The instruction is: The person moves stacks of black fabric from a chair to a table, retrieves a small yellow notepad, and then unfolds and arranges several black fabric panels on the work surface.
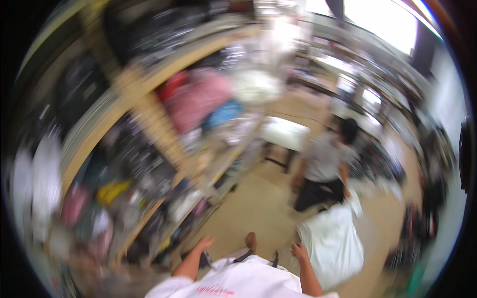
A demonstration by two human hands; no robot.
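A large white sack (pixel 332 243) stands or lies on the tan floor (pixel 233 213), just right of the person's right hand (pixel 299 251). Its long axis runs roughly from the top of the view to the bottom, and a narrow corner (pixel 356 204) points up, away from the wearer. The body below bulges into a wide, rounded lower end beside the right forearm. A co-worker (pixel 323 164) in a grey top and dark trousers is low down beyond the sack, one arm reaching to its upper end; whether that hand grips the cloth is unclear.

The right hand is at the sack's left edge, its fingers seemingly curled; blur hides whether they touch or hold it. The left hand (pixel 205 243) is out over the floor near the shelves (pixel 154 119), well apart from the sack; I cannot tell whether its fingers are apart or together.

Open floor runs ahead between the shelves and the sack, with a shoe (pixel 251 241) at its near end. It reaches forward to a small white-topped table (pixel 285 133), near the co-worker. On the sack's right, a narrower strip of floor separates it from dark bundles (pixel 410 233) along the wall (pixel 449 99). The shelves' wooden edges bound the left side, crowded with wrapped goods.
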